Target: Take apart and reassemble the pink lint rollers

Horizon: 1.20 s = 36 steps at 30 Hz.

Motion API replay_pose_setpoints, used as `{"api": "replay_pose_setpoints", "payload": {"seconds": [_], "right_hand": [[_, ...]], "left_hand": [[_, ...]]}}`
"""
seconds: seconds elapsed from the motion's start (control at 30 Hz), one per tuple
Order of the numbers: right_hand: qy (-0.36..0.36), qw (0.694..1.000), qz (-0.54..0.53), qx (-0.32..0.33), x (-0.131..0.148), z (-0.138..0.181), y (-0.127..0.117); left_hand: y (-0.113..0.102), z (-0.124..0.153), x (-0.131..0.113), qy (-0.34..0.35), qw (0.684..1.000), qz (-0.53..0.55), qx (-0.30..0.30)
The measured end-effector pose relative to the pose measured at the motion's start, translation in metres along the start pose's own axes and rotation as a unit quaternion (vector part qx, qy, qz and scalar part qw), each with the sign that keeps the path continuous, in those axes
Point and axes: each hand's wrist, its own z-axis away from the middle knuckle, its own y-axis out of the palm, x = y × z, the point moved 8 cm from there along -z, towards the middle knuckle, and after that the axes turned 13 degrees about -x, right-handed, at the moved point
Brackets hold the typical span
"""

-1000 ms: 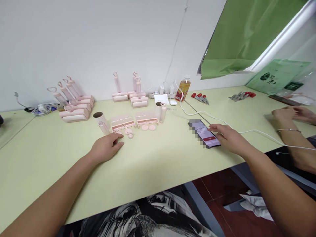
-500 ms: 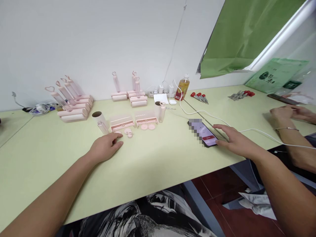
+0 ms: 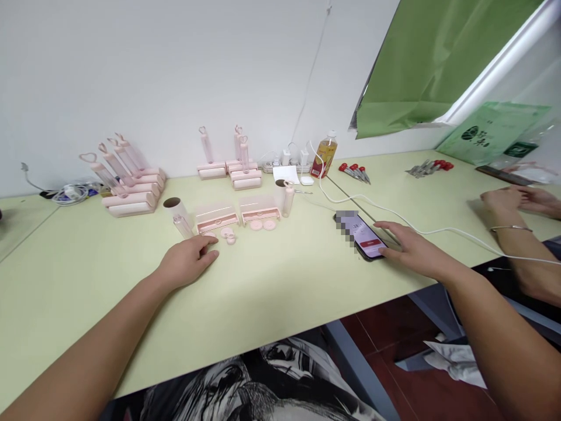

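My left hand (image 3: 186, 261) rests palm down on the pale green table (image 3: 272, 280), fingers loosely curled, holding nothing, just in front of small pink round caps (image 3: 228, 234). My right hand (image 3: 412, 250) lies flat and open beside a lit phone (image 3: 363, 234), its thumb at the phone's right edge. Two pink open cases (image 3: 239, 214) and a paper roll (image 3: 175, 207) lie beyond the left hand.
Pink rollers with heart handles stand in stacks at the left (image 3: 129, 184) and the back (image 3: 232, 166). A white cable (image 3: 438, 231) crosses the table. A drink bottle (image 3: 325, 154), red-handled tools (image 3: 354, 172) and another person's arms (image 3: 517, 216) are at the right.
My right hand slid off the phone's screen to its right side. The left hand has stayed put.
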Motion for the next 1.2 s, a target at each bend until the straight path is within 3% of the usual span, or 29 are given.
{"api": "replay_pose_setpoints", "payload": {"seconds": [0.57,1.2], "right_hand": [[-0.008,1.000,-0.003,-0.001,-0.001,-0.007,0.009],[0.010,0.999,-0.023,-0.045,0.014,-0.009,-0.005]], "left_hand": [[0.000,0.000,0.001,0.001,1.000,0.000,-0.004],[0.000,0.000,0.000,0.005,1.000,0.003,-0.007]]}}
